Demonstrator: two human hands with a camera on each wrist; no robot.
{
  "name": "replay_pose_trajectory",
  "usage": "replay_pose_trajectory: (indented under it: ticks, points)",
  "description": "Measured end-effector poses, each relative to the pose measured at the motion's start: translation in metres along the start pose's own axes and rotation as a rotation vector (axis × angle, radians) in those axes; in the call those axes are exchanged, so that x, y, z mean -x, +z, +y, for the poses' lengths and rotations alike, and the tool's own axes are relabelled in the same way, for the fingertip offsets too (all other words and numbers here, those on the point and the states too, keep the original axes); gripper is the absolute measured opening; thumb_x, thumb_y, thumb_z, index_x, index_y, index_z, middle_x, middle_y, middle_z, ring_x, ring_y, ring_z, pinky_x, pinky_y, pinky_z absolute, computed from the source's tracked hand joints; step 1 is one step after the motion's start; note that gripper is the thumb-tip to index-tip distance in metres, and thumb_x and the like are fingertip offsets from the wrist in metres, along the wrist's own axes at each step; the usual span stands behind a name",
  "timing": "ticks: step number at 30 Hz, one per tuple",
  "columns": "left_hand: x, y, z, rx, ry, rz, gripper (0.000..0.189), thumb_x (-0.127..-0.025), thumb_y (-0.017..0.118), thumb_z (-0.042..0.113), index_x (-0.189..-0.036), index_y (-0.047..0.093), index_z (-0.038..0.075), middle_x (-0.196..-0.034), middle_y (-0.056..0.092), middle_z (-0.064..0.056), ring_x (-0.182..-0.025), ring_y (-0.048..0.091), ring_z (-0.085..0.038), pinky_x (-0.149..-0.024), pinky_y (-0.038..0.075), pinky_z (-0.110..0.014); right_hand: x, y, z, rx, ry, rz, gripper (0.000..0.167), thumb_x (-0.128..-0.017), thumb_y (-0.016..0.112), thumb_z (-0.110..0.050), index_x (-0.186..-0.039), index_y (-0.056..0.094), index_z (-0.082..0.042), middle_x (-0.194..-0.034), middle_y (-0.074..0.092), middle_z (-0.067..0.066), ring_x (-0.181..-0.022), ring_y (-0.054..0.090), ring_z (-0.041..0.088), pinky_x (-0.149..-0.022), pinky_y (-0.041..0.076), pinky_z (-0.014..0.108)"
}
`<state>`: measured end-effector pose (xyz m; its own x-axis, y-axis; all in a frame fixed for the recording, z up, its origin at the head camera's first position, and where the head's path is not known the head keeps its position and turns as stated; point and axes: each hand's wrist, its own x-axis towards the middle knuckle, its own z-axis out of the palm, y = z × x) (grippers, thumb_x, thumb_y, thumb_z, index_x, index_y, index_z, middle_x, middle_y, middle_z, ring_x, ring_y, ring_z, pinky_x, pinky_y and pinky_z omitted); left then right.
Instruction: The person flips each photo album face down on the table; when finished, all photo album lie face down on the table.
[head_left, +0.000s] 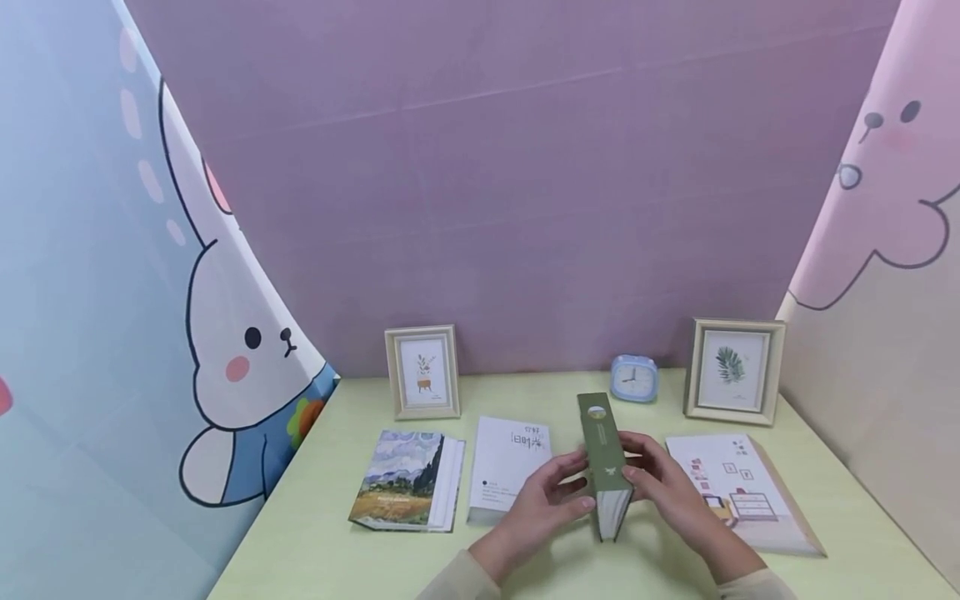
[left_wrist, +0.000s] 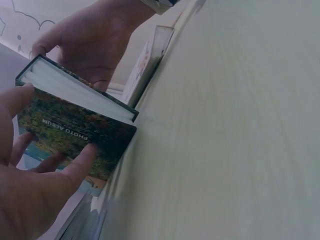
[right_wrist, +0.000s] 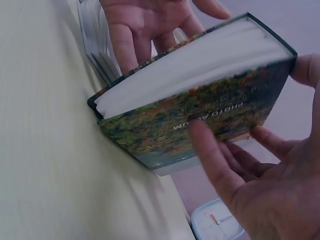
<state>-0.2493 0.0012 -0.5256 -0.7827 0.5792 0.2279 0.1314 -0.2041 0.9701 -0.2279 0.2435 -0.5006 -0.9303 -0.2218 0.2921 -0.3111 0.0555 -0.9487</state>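
A thick photo album (head_left: 603, 450) stands on its long edge, green spine up, between my two hands. Its covers carry a painted picture, and the white page edges face me. My left hand (head_left: 543, 492) holds the left cover with spread, bent fingertips (left_wrist: 86, 156). On the other side, my right hand (head_left: 663, 483) grips the album, its thumb at the near end of the spine and its other fingers (right_wrist: 212, 155) against the painted cover. The album's lower edge is close to the table (left_wrist: 225, 125).
To the left lie a landscape-painted album (head_left: 401, 483) and a white book (head_left: 506, 467); another white book (head_left: 750, 492) lies right. Behind stand a small picture frame (head_left: 423, 372), a blue alarm clock (head_left: 634, 379) and a larger frame (head_left: 735, 372).
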Motion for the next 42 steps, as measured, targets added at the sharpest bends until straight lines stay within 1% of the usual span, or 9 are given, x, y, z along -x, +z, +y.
replay_pose_trajectory:
  ticks: [4,7,14,18,22,27,35,38,42]
  points:
    - [-0.004,0.001,-0.004,-0.053,-0.013,0.008,0.062,-0.098,0.073,0.012,-0.154,0.048,0.019,-0.158,0.047,-0.005,-0.142,0.046,-0.045,-0.112,0.048,-0.046,0.0,-0.002,-0.001,0.008,-0.011,0.04,0.049,-0.107,0.054,-0.005,-0.153,0.039,0.004,-0.146,0.045,0.037,-0.111,0.064,0.012,-0.074,0.064,0.041]
    - [-0.006,0.001,-0.006,-0.081,-0.025,0.02,0.062,-0.097,0.074,0.011,-0.154,0.049,0.02,-0.158,0.047,-0.004,-0.141,0.047,-0.045,-0.112,0.047,-0.049,0.0,-0.003,-0.001,0.011,-0.007,0.055,0.051,-0.106,0.054,-0.003,-0.154,0.038,0.003,-0.147,0.044,0.037,-0.111,0.064,0.012,-0.074,0.064,0.04]
    - [-0.011,0.0,-0.008,-0.114,-0.078,0.025,0.066,-0.095,0.076,0.013,-0.154,0.048,0.023,-0.158,0.045,-0.004,-0.143,0.047,-0.037,-0.115,0.044,-0.046,-0.001,-0.006,-0.001,0.062,0.013,0.087,0.053,-0.105,0.056,-0.003,-0.156,0.042,-0.002,-0.145,0.048,0.033,-0.106,0.066,0.013,-0.072,0.064,0.039]
    - [-0.013,0.0,-0.009,-0.148,-0.089,0.017,0.069,-0.094,0.078,0.014,-0.155,0.047,0.02,-0.158,0.045,-0.004,-0.146,0.044,-0.036,-0.119,0.039,-0.049,-0.001,-0.008,-0.001,0.118,0.027,0.116,0.05,-0.105,0.06,-0.007,-0.153,0.047,-0.003,-0.14,0.054,0.03,-0.104,0.066,0.012,-0.076,0.063,0.034]
    - [-0.015,0.0,-0.01,-0.16,-0.086,0.008,0.071,-0.092,0.08,0.012,-0.155,0.047,0.016,-0.156,0.048,-0.005,-0.146,0.043,-0.035,-0.119,0.039,-0.047,-0.002,-0.011,0.001,0.177,0.007,0.142,0.048,-0.104,0.063,-0.008,-0.151,0.05,-0.002,-0.137,0.058,0.027,-0.102,0.067,0.011,-0.079,0.061,0.029]
    - [-0.019,0.001,-0.01,-0.184,-0.098,0.002,0.072,-0.091,0.081,0.012,-0.154,0.048,0.018,-0.156,0.048,-0.001,-0.147,0.042,-0.031,-0.118,0.04,-0.042,-0.003,-0.014,0.005,0.231,-0.012,0.187,0.046,-0.102,0.067,-0.007,-0.145,0.055,-0.002,-0.133,0.06,0.024,-0.096,0.067,0.011,-0.075,0.061,0.028]
    - [-0.022,0.008,-0.004,-0.316,-0.116,0.012,0.079,-0.085,0.086,0.008,-0.154,0.048,0.013,-0.158,0.046,-0.005,-0.146,0.043,-0.037,-0.116,0.043,-0.042,-0.005,-0.021,0.008,0.279,0.045,0.272,0.046,-0.1,0.074,-0.015,-0.142,0.061,-0.004,-0.129,0.065,0.019,-0.093,0.067,0.013,-0.07,0.06,0.027]
    - [-0.024,0.009,-0.003,-0.38,-0.117,0.011,0.079,-0.084,0.087,0.007,-0.153,0.049,0.012,-0.156,0.046,-0.006,-0.145,0.045,-0.034,-0.116,0.043,-0.042,-0.005,-0.022,0.008,0.289,0.076,0.289,0.047,-0.099,0.075,-0.017,-0.143,0.061,-0.003,-0.127,0.066,0.02,-0.093,0.067,0.013,-0.07,0.06,0.027]
    - [-0.027,0.008,-0.004,-0.432,-0.147,0.014,0.079,-0.084,0.087,0.007,-0.153,0.05,0.015,-0.151,0.047,-0.003,-0.144,0.046,-0.03,-0.116,0.043,-0.038,-0.005,-0.024,0.008,0.3,0.137,0.305,0.05,-0.099,0.076,-0.02,-0.143,0.06,-0.003,-0.125,0.066,0.021,-0.093,0.066,0.013,-0.071,0.06,0.027]
